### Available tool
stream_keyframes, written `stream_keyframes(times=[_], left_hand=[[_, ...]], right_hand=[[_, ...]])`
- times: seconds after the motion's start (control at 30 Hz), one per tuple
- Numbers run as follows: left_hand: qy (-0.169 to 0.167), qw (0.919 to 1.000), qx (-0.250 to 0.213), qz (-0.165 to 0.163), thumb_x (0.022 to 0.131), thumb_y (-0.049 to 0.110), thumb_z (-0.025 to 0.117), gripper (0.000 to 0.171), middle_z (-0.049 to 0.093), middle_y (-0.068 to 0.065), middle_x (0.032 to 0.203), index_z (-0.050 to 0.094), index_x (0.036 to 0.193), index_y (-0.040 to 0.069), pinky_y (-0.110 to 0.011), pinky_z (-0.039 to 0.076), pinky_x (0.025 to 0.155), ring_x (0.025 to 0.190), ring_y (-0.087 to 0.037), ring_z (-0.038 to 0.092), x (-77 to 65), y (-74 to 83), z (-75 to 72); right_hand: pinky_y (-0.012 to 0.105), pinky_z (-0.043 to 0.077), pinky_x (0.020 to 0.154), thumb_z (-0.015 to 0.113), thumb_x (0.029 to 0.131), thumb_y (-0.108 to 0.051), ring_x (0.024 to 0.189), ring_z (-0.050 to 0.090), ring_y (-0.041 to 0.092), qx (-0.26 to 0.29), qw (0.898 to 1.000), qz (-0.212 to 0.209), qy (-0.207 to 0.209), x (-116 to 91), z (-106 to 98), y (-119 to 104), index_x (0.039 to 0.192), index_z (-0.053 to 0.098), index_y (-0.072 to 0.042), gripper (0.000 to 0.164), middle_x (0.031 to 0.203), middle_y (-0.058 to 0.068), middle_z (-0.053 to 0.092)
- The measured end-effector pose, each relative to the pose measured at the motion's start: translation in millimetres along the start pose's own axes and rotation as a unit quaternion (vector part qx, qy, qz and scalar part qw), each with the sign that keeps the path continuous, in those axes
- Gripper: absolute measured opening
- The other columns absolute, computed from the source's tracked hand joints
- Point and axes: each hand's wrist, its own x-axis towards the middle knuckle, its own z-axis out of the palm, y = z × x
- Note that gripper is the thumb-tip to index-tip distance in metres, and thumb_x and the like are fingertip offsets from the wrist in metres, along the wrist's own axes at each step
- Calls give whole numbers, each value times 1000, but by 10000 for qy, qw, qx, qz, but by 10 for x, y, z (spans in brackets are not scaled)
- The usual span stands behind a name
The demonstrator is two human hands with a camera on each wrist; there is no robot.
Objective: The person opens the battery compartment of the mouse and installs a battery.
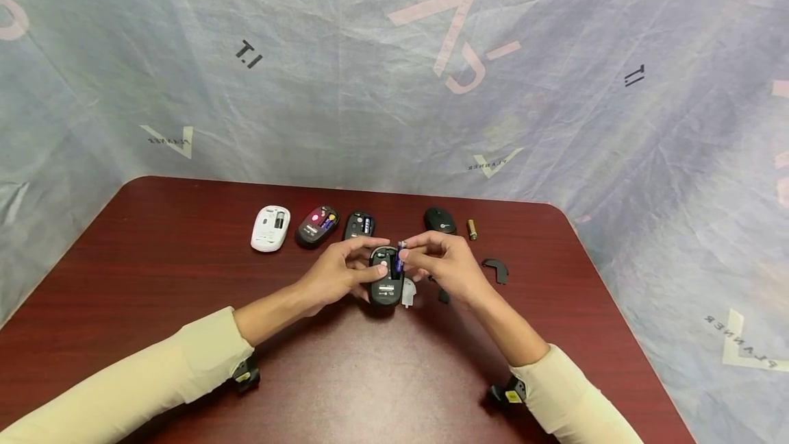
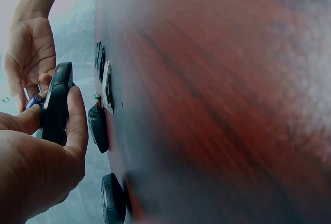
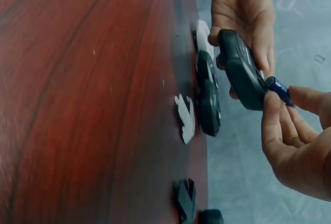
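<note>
My left hand grips a black computer mouse above the table, its underside turned up and its battery slot uncovered. The left thumb lies across that underside. Between the thumb and fingers of my right hand is a blue battery, tilted, with one end at the edge of the slot. In the left wrist view the mouse shows edge-on, with the battery beside it. A white battery cover lies on the table just beyond the mouse, to its right.
A white mouse, a dark red mouse and a black mouse lie bottom-up at the back left, with batteries in their slots. At the back right are another black mouse, a loose battery and a black cover.
</note>
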Motion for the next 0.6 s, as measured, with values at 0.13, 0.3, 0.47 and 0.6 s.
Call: stream_keyframes(times=[0.13,0.3,0.47,0.6], left_hand=[[6,10000,-4,14,106,7,78,58,74,-24,125,59,161,6,-36,71,71,92,-19,74,-12,5,5],[31,10000,6,74,106,8,79,56,74,-22,128,62,160,9,-35,71,70,92,-19,73,-20,19,14],[41,9998,116,128,106,8,79,55,75,-22,128,63,159,10,-34,70,69,90,-19,72,-27,26,25],[33,9998,120,149,107,8,78,54,75,-23,130,63,159,10,-34,70,70,91,-18,73,-29,18,30]], right_hand=[[29,66,72,84,101,-13,84,77,17,59,10000,22,59,3,55,11,121,78,2,26,95,5,82],[30,63,71,85,98,-12,77,68,18,-100,9999,3,89,6,90,26,118,78,1,24,93,-1,79],[31,61,69,87,97,-13,76,67,24,-258,9996,67,20,14,90,32,116,78,-1,23,93,2,78],[33,64,71,88,97,-12,78,68,21,-262,9996,126,19,13,82,21,116,78,-2,24,95,2,78]])
